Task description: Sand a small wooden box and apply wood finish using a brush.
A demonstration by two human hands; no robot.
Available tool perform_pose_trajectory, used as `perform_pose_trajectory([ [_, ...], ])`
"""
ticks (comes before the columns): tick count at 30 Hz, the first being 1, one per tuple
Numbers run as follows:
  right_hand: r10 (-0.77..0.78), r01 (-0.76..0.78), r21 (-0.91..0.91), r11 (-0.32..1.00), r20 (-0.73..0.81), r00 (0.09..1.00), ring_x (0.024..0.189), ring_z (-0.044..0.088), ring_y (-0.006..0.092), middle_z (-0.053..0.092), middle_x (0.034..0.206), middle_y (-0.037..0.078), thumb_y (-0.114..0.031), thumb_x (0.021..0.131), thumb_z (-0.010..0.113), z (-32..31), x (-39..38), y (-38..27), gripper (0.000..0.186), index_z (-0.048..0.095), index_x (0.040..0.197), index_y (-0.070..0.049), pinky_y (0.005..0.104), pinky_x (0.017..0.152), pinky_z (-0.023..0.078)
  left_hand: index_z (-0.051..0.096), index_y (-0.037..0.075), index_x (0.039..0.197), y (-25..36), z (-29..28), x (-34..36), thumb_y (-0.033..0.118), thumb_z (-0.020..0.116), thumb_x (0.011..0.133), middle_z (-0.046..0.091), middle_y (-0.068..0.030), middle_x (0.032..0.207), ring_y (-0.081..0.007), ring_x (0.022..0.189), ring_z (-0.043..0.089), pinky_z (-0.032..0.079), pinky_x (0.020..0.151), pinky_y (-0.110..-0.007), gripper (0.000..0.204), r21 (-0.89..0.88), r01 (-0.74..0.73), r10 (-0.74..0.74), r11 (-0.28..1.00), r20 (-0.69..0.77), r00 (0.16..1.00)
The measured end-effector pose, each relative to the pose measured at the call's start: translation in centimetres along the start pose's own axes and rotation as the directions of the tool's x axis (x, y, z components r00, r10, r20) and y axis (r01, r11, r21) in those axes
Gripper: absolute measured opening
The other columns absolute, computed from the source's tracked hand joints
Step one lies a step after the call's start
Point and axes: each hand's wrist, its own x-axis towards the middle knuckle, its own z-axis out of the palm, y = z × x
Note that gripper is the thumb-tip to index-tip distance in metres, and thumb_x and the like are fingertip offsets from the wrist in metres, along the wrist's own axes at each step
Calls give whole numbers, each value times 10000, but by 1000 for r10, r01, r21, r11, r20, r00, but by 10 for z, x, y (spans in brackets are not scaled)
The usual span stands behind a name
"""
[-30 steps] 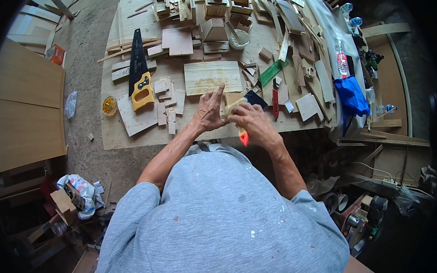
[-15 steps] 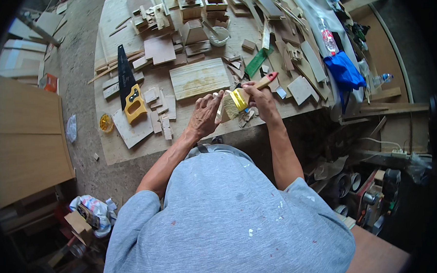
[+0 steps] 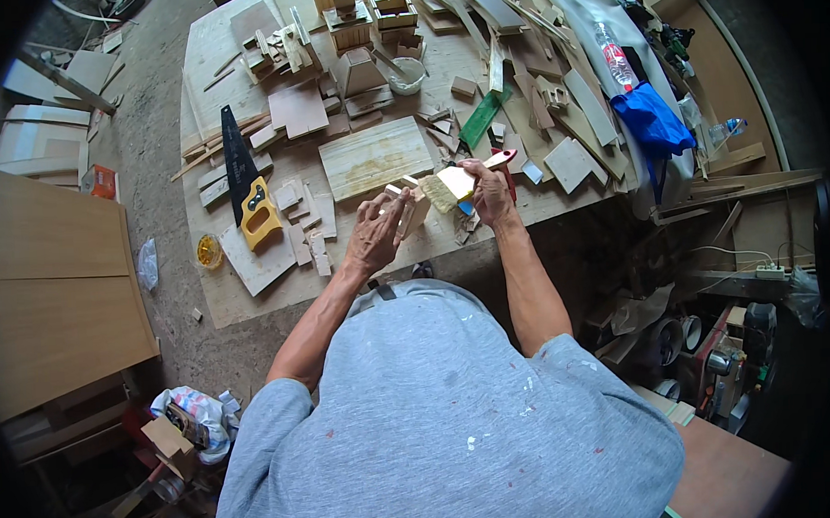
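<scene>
One flat paintbrush [image 3: 456,184] beside a small wooden piece [image 3: 416,214]

Nearest is the wearer's grey T-shirt [image 3: 440,397], flecked with white and reddish spots. Beyond it, both hands meet over the near edge of a plywood-topped workbench [image 3: 227,300]. The left hand [image 3: 373,235] has its fingers bent against the left side of the pale wooden piece; its thumb is hard to make out, so whether that grip is closed cannot be told. The right hand [image 3: 492,195] is closed around the brush, whose handle slants up to the right while its light bristles reach the right side of the piece; how firmly they press is unclear.

Just past the hands lies a rectangular board [image 3: 375,157] with yellowish stains. To its left are pale offcuts [image 3: 294,196], a yellow-handled handsaw [image 3: 241,169] and, near the bench's left edge, a round dish with amber contents [image 3: 209,251]. To its right lies a green strip [image 3: 483,119]; farther right, a blue bag [image 3: 652,121] sits below a clear plastic bottle [image 3: 614,58]. Farther back, a whitish tub [image 3: 407,77] stands near small wooden boxes [image 3: 395,14].
</scene>
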Motion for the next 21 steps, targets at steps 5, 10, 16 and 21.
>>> perform_pose_trajectory([
  [5,-57,51,-386,921,-4,998,862,678,144,689,967,48,-275,880,675,4,1,-9,241,679,1033,-88,312,683,569,210,50,1576,-5,-1,-3,117,765,761,545,-101,1436,-304,1303,460,279,1100,-442,988,14,-1,1,1000,-2,1000],
  [10,-393,261,-891,371,104,914,792,686,164,688,958,50,-283,896,665,-42,36,-6,254,685,1029,-67,330,661,590,267,57,1560,3,-10,5,146,777,735,530,-135,1414,-313,1308,453,301,1091,-442,974,-2,27,-27,1000,-36,999],
  [16,-169,126,-382,916,-81,982,836,671,125,694,974,47,-238,936,661,-15,12,-5,286,683,1119,-20,289,688,584,317,73,1538,-20,-19,2,180,784,711,455,-164,1479,-340,1344,433,370,1090,-459,956,-59,225,-227,973,-37,973],
  [21,-180,249,-376,893,210,961,931,621,98,682,1039,26,-253,970,656,17,6,9,366,640,1238,-5,240,833,494,330,114,1539,-25,-23,5,199,794,701,450,-135,1499,-335,1353,434,367,1099,-457,962,-70,240,-242,968,-16,970],
])
